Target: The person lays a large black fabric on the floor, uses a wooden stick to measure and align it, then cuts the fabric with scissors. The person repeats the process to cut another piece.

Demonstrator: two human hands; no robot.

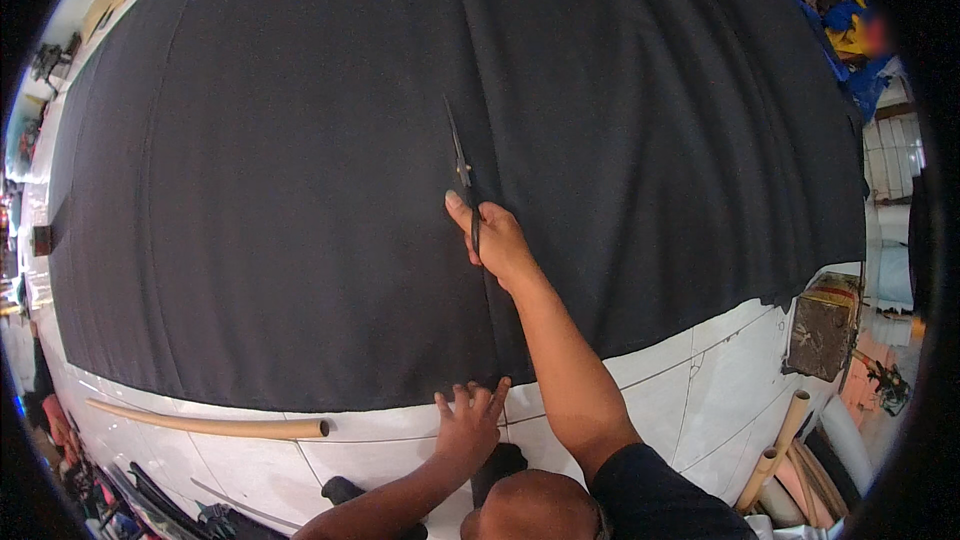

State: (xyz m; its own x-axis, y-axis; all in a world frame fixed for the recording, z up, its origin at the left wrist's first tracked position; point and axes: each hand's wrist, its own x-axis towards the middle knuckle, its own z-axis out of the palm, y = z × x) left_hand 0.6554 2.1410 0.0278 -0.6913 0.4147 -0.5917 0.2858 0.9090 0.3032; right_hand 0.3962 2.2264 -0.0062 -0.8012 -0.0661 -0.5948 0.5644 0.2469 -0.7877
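A large sheet of black fabric is spread over a white tiled surface, with soft folds on its right side. My right hand reaches out over the middle of it, closed round the handles of a pair of scissors. Their narrow blades point away from me and look nearly together, beside a long crease or edge line in the fabric. Close to me, my left hand rests with fingers spread, its fingertips at the fabric's near edge. Whether the blades touch the fabric I cannot tell.
A cardboard tube lies along the near left edge. At the right corner of the fabric sits a worn box-like block, with several upright tubes below it. Colourful cloth is heaped at the far right.
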